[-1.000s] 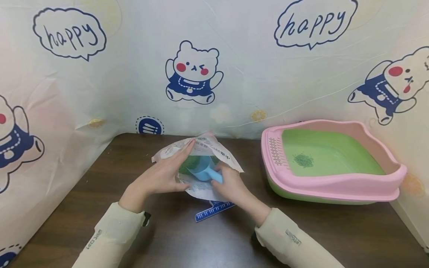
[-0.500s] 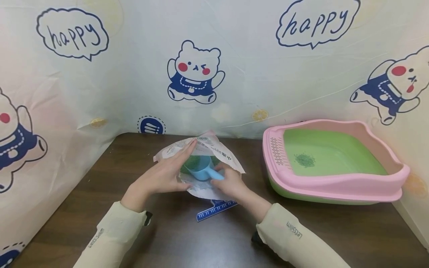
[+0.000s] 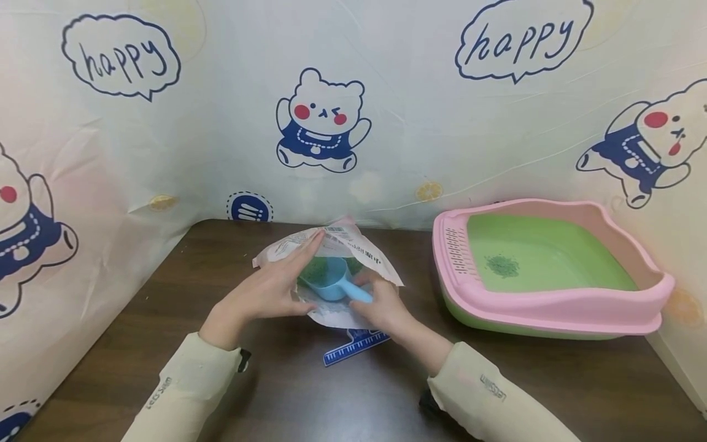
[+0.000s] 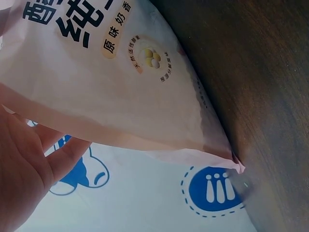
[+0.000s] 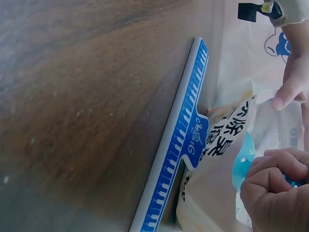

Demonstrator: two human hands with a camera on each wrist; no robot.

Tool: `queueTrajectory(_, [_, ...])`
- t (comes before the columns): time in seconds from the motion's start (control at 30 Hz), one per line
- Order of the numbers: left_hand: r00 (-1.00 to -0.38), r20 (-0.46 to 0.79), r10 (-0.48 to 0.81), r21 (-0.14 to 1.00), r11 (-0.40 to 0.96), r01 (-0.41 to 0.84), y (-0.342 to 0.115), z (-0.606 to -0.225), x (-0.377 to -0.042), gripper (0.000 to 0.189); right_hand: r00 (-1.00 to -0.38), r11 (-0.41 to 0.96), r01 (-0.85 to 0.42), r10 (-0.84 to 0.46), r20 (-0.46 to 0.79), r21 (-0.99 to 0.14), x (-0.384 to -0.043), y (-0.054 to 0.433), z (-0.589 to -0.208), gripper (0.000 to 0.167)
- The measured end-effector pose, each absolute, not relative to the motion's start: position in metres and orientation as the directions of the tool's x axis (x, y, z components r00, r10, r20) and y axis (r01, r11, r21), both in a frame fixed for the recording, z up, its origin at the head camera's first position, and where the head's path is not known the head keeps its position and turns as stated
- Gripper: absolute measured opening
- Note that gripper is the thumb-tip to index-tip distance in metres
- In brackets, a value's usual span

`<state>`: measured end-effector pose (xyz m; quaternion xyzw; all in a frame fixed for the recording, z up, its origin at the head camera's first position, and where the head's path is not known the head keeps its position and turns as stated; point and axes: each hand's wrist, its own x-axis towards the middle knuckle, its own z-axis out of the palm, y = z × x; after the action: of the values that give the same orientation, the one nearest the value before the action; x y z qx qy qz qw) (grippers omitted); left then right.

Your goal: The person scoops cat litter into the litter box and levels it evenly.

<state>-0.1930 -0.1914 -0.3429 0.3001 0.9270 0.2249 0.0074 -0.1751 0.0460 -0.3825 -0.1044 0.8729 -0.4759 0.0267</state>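
Observation:
In the head view, a pale pink and white printed bag (image 3: pixel 381 265) lies on the table with its mouth facing me. Green granules (image 3: pixel 313 270) show inside it. My right hand (image 3: pixel 385 302) grips the handle of a light blue scoop (image 3: pixel 330 287), whose bowl sits in the bag's mouth against the granules. My left hand (image 3: pixel 267 293) holds the mouth apart, its straight fingers along the upper edge and its thumb at the lower lip. Behind the bag's edge, the left wrist view shows part of that hand (image 4: pixel 24 166). The right wrist view shows the right fingers (image 5: pixel 275 176) curled round the handle.
A blue sealing clip (image 3: pixel 353 350) with a piano-key print lies just in front of the bag. To the right stands a pink-rimmed green litter box (image 3: pixel 552 304) with a small patch of granules (image 3: pixel 502 265) inside. A printed cloth backdrop (image 3: pixel 420 123) rises behind the table.
The scoop has come slightly towards me in the bag's mouth, its handle end now a little lower and further right. The left hand keeps its place on the bag.

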Motion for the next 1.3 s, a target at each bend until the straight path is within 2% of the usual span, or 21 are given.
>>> queueTrajectory(0.17, [-0.821,0.124,0.558,0.416,0.722,0.553,-0.192,-0.342,-0.193,0.118,-0.967,0.500,-0.198,-0.238,0.086,-0.843,-0.172,0.052,-0.380,0.036])
queueTrajectory(0.47, [-0.822,0.123,0.556,0.414,0.724,0.552,-0.193,-0.342,-0.192,0.118,-0.969,0.421,-0.098,-0.249,-0.011,-0.902,-0.164,0.070,-0.380,0.035])
queueTrajectory(0.97, [-0.824,0.117,0.555,0.423,0.722,0.547,-0.193,-0.341,-0.191,0.119,-0.941,0.359,-0.055,-0.332,-0.072,-0.932,-0.151,0.098,-0.375,0.038])
queueTrajectory(1.3, [-0.826,0.112,0.553,0.432,0.721,0.541,-0.193,-0.341,-0.190,0.119,-0.922,0.321,-0.063,-0.382,-0.068,-0.945,-0.144,0.113,-0.370,0.036])
